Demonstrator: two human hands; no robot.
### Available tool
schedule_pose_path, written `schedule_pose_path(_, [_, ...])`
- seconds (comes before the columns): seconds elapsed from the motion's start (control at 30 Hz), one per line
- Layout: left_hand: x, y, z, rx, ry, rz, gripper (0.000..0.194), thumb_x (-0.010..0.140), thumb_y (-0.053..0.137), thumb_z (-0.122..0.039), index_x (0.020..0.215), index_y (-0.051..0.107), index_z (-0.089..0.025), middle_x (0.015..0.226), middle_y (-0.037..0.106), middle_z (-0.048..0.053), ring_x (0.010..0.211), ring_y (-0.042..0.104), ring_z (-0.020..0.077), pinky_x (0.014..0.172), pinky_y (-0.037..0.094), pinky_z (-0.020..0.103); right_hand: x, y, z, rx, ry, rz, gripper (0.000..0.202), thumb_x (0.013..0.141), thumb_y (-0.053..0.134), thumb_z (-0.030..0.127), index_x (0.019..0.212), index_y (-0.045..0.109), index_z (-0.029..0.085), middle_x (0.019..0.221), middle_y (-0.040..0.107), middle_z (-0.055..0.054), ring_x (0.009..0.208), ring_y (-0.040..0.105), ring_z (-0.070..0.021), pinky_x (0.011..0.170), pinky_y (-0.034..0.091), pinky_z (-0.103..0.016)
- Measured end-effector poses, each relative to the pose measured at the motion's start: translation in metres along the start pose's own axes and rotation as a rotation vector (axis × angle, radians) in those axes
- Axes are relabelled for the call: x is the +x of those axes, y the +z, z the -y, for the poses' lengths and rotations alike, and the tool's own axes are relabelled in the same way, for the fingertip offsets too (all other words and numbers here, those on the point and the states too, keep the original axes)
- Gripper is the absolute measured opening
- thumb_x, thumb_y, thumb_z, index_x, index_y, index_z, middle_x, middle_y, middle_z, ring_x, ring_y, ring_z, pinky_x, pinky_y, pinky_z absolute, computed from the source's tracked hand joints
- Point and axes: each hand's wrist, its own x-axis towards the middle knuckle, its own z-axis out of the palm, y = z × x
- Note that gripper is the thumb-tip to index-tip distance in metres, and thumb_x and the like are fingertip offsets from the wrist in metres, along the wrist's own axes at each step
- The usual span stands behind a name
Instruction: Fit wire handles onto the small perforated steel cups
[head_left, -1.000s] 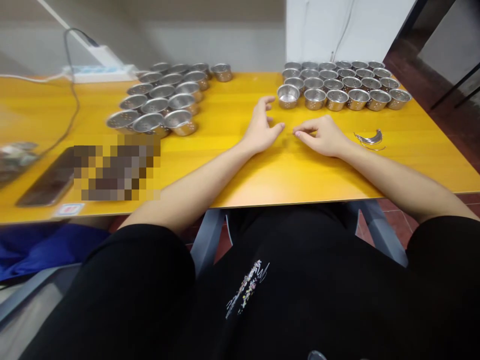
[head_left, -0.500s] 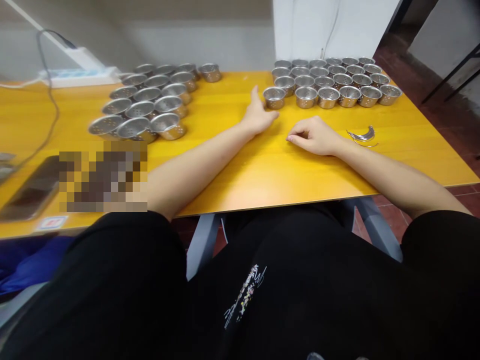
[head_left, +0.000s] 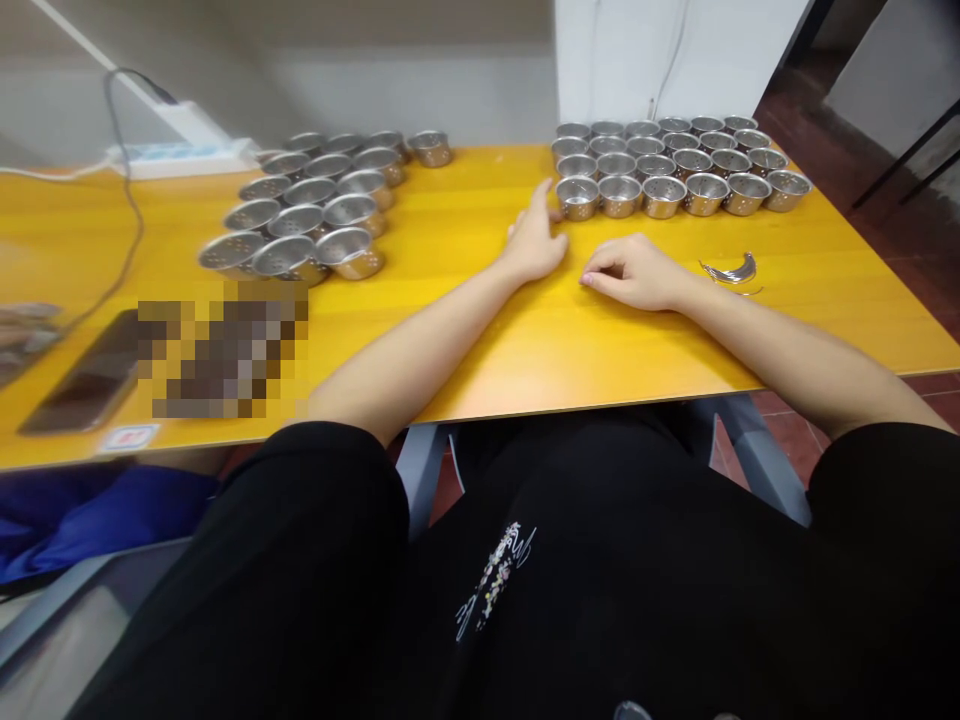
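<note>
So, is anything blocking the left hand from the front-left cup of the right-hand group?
Nothing visible does: the left hand is right beside that metal cup, on its left side; whether they touch is unclear.

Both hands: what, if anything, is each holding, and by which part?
The left hand grips nothing, open beside a metal cup; whether the right hand pinches anything cannot be told.
</note>
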Motion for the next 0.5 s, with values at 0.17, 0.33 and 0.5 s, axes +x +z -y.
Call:
schedule_pose_path(0.17, [-0.008, -0.003, -0.020, 0.179, -0.094, 0.014, 0.127, 0.091, 0.085, -0.029, 0.206, 0.031, -0.022, 0.194, 0.066, 0.023, 0.187, 0.056, 0.0477, 0.164, 0.030, 0.075, 0.000, -0.002, 0.002, 0.002, 0.000, 0.019, 0.031, 0.116, 0.074, 0.043, 0.102, 0.095, 0.025, 0.109, 0.094, -0.013, 0.099, 0.083, -0.0339, 0.101, 0.066, -0.051])
schedule_pose_path(0.33, [-0.015, -0.003, -0.030, 0.219, -0.089, 0.020, 0.132, 0.088, 0.089, -0.036, 0.207, 0.032, -0.033, 0.194, 0.066, 0.018, 0.188, 0.052, 0.0535, 0.164, 0.024, 0.082, -0.001, -0.003, 0.003, 0.017, 0.004, 0.030, 0.031, 0.116, 0.074, 0.044, 0.103, 0.095, 0.026, 0.110, 0.094, -0.012, 0.099, 0.083, -0.0342, 0.103, 0.066, -0.052])
schedule_pose_path(0.5, [-0.024, 0.002, -0.040, 0.290, -0.073, -0.003, 0.124, 0.093, 0.089, -0.045, 0.206, 0.038, -0.030, 0.203, 0.057, 0.020, 0.189, 0.047, 0.0609, 0.163, 0.021, 0.087, 0.000, -0.003, 0.001, 0.016, -0.019, 0.033, 0.031, 0.116, 0.073, 0.044, 0.103, 0.095, 0.026, 0.112, 0.095, -0.014, 0.100, 0.084, -0.0345, 0.103, 0.067, -0.052])
